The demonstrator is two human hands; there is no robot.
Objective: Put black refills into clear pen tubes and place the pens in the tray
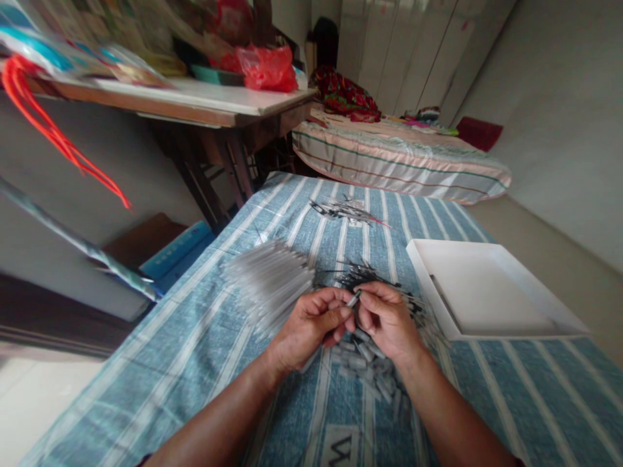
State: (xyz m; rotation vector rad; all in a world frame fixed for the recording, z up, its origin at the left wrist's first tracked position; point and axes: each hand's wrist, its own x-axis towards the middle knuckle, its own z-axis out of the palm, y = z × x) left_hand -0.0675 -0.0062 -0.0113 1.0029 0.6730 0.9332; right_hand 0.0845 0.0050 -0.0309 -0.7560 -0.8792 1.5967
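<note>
My left hand (316, 318) is closed in a pinch round a slim pale pen barrel (354, 300). Thumb and fingers of my right hand (387, 318) close on the barrel's dark end, and both hands nearly touch. To the left lies a broad pile of whitish translucent tubes (270, 279), side by side. Just beyond my fingers is a heap of thin black-tipped sticks (363, 272) that look like pen refills. Short grey caps (374, 370) lie loose below and between my hands; my right hand covers part of them.
A shallow white box (525, 329) stands at the right, one dark pen-like stick (445, 301) along its inner left side. Farther back lies a small bunch of dark and clear sticks (345, 209). A striped blue cloth (195, 344) covers the table; a cluttered desk (272, 107) adjoins at left.
</note>
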